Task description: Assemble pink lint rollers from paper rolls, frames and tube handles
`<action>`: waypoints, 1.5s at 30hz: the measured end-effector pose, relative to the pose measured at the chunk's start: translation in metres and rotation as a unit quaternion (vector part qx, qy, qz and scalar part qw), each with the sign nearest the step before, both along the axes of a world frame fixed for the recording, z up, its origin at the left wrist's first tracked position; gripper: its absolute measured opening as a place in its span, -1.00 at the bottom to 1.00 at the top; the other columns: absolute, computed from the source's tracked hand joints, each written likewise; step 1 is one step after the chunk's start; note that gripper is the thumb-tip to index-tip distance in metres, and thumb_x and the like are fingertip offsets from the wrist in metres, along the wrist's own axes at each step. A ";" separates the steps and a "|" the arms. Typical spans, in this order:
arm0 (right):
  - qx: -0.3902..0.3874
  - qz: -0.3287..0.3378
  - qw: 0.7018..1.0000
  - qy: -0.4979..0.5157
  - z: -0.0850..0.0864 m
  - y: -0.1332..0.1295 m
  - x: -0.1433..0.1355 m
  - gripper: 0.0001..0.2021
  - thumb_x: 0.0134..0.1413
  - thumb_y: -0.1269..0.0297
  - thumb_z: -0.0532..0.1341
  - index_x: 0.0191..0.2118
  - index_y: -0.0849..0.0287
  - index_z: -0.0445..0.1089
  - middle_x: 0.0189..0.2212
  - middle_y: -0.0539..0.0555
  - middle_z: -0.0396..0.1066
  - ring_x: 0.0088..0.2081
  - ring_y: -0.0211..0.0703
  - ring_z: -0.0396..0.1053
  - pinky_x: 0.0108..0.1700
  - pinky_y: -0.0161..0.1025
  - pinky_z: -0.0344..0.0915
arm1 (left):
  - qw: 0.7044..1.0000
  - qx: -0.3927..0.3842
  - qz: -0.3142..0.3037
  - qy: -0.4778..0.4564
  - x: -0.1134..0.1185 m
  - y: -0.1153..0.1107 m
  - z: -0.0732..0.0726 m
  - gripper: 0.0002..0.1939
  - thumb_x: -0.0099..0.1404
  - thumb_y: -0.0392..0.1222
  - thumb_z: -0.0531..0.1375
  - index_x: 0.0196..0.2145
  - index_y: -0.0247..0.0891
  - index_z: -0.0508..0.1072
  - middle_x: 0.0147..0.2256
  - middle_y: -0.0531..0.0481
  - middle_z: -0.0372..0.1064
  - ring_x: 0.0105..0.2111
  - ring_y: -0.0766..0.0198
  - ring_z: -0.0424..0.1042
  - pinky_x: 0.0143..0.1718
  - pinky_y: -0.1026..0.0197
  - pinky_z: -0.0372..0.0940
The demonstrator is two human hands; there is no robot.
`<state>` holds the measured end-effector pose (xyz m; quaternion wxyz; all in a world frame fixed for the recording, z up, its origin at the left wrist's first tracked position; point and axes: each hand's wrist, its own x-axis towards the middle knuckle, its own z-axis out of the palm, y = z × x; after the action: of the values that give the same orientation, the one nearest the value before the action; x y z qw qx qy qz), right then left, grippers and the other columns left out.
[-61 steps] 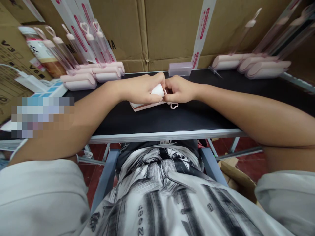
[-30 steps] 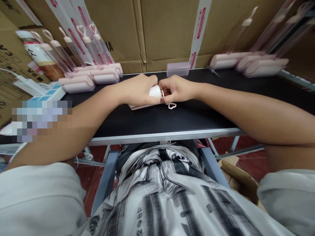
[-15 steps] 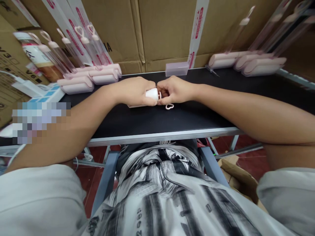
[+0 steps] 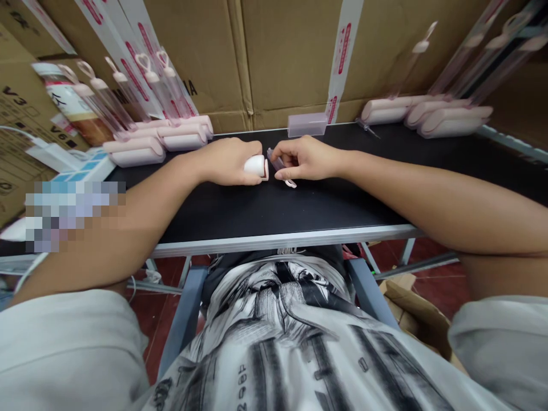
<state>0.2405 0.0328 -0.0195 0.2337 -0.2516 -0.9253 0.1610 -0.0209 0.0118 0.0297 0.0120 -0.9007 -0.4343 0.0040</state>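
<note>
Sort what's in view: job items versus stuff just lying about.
In the job:
white-and-pink piece in left hand
looped clear tube at right hand
likely the similar pink pieces behind

Seemingly lying about:
drink bottle
power strip
cardboard below

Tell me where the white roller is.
In the head view, the white roller is in the left hand, over the middle of the black table and just left of the right hand.
</note>
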 end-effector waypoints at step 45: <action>0.135 -0.066 0.988 0.040 0.001 -0.006 0.004 -0.69 0.12 0.22 0.29 -0.01 0.15 0.49 -0.14 0.17 0.52 -0.17 0.07 0.40 -0.03 -0.04 0.31 | 0.781 -0.138 0.134 -0.595 -0.003 0.036 -0.023 -0.72 0.36 -0.07 0.24 -0.02 -0.15 0.38 -0.24 0.00 0.42 -0.31 0.22 0.47 -0.26 0.21 0.42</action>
<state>0.2443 0.0268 -0.0184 0.3125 -0.2716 -0.9098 0.0284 -0.0235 0.0477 0.0071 -0.3737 -0.6489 -0.4663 -0.4710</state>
